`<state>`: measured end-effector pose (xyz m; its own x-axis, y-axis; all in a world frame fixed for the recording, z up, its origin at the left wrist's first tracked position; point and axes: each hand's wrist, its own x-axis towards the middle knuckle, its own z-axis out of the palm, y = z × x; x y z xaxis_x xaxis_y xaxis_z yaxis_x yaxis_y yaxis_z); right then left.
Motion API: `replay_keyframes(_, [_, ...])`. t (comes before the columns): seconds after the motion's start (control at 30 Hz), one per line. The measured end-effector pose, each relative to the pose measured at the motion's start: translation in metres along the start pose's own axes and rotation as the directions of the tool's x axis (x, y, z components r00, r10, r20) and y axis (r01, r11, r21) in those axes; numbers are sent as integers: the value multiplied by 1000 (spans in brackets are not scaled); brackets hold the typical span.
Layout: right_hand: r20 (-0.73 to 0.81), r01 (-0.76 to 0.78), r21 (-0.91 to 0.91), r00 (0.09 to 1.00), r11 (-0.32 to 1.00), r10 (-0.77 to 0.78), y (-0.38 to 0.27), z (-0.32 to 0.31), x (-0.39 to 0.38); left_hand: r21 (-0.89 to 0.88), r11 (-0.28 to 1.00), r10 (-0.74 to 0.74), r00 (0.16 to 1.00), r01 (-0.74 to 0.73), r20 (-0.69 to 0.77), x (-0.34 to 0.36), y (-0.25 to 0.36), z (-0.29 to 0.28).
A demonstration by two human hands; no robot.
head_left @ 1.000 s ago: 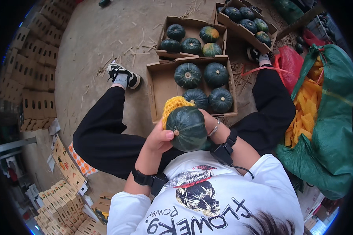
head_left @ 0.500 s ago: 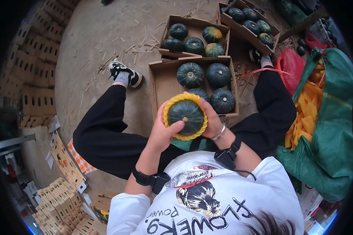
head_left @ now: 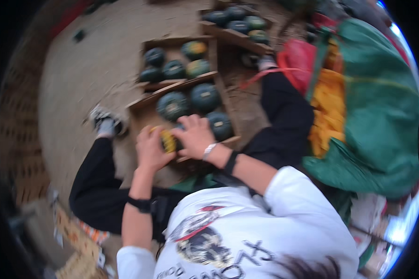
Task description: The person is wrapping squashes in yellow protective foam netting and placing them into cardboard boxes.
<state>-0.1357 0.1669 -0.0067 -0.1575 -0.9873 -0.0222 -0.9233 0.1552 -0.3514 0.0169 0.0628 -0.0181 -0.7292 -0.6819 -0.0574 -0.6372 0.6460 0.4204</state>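
Observation:
Between my two hands is a dark green pumpkin in a yellow foam net (head_left: 168,140), mostly hidden by my fingers. It sits low at the near left part of a cardboard box (head_left: 136,122). My left hand (head_left: 152,149) wraps its left side. My right hand (head_left: 195,137) curls over its right side, beside the pumpkins in the box. Those include a pumpkin (head_left: 173,106) at the upper left, another pumpkin (head_left: 205,96) at the upper right and a third pumpkin (head_left: 219,125) nearest my right hand. Motion blurs the picture.
Beyond stands a second box (head_left: 212,56) of green and orange-patched pumpkins, with a further box (head_left: 228,33) behind it. To the right, a green sack (head_left: 377,116) spills yellow foam nets (head_left: 328,107) beside a red bag (head_left: 297,63). Stacked cartons (head_left: 25,135) line the left.
My hands have carried the netted pumpkin forward and down from above my lap to the box's near left part. The whole view has swung, so the boxes appear further left.

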Motion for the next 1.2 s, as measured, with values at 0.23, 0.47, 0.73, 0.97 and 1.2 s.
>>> replay_keyframes(0.23, [-232,-41,159,970,986,78,26,21,-16,382,921,-121,987,71,110,3,19,19])
replay_keyframes(0.47, [-757,-577,-354,639,736,137,203,-137,-95,193,981,-22,991,-4,134,-3,11,-7])
replay_keyframes(0.73, [-544,-772,-478,635,419,549,395,-164,-210,-71,997,-10,973,-7,-229,-18,9,-17])
replay_keyframes(0.97, [-307,-877,-409,394,254,866,323,-168,-167,-145,989,-21,983,-6,-183,-35,1,-28])
replay_keyframes(1.2, [-659,-526,-536,750,660,63,287,-177,-161,-339,929,120,987,-149,-107,-27,38,-14])
